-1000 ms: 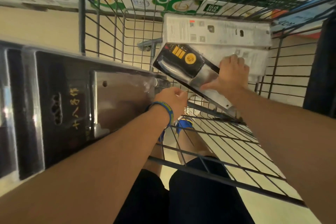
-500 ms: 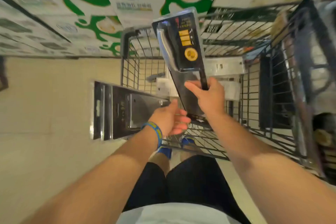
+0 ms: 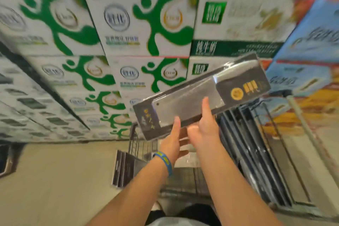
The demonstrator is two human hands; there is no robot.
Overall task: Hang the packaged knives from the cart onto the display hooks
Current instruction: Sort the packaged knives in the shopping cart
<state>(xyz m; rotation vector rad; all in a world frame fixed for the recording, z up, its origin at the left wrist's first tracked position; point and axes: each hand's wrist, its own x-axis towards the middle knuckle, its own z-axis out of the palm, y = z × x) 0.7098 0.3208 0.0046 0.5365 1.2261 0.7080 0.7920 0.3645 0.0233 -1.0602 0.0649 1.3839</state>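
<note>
A packaged cleaver [image 3: 198, 95] on a black card with gold print is held up in front of me, lying almost level with its handle end to the upper right. My right hand [image 3: 203, 132] grips its lower edge, forefinger stretched up across the blade. My left hand [image 3: 173, 141], with a blue wristband, holds the card's lower left corner, thumb on the front and fingers behind. Below, the wire cart [image 3: 185, 176] holds more knife packages [image 3: 124, 167] standing at its left side. No display hooks are in view.
Stacked milk cartons [image 3: 139, 24] in white and green fill the wall ahead, with blue and orange cartons [image 3: 308, 46] at the right. Dark hanging packages [image 3: 245, 152] stand right of the cart. Beige floor [image 3: 55, 180] lies to the left.
The package rose out of the cart and turned from upright to nearly level. My left hand left the packages in the cart and took hold of the card's corner. The view swung upward.
</note>
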